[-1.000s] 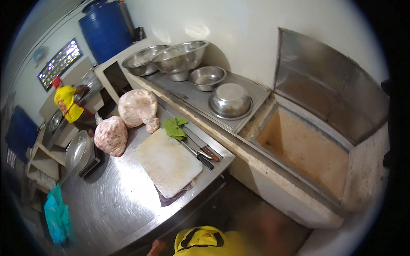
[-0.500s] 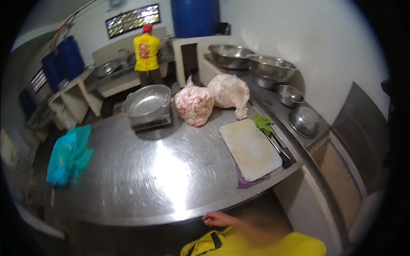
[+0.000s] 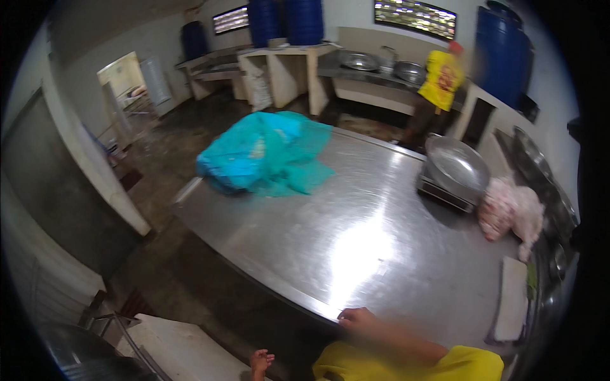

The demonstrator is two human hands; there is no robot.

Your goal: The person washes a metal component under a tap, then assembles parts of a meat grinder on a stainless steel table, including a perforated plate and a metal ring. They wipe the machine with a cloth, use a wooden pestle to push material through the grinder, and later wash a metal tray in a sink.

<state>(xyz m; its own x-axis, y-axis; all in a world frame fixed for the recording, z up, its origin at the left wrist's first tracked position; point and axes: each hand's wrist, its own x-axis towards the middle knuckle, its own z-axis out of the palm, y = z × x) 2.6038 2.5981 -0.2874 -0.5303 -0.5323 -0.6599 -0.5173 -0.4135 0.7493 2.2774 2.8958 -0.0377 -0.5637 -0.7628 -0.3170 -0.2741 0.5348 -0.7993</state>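
At the near edge of a steel table (image 3: 292,228), my right hand (image 3: 358,319) rests with its fingers loosely bent and nothing seen in them. Lower left, beside the table, hangs my left hand (image 3: 261,360), empty, its fingers slightly apart. A turquoise mesh bundle (image 3: 289,159) lies over a bright blue plastic bag (image 3: 232,162) on the table's far left part. On the right stands a round metal pan (image 3: 456,166) on a flat scale-like base (image 3: 447,192). Next to it are a clear bag of pinkish, meat-like pieces (image 3: 497,209) and a paler bag (image 3: 527,216).
A white cutting board (image 3: 511,298) lies at the table's right end. Steel bowls (image 3: 534,155) line the right counter. A person in yellow (image 3: 441,79) stands by the far sink counter. Blue barrels (image 3: 305,22) stand behind. A pale slab (image 3: 184,346) is at lower left.
The view has swung left, so the table and its things appear farther right. My left hand has come into view at the bottom. My right hand stays by the table edge.
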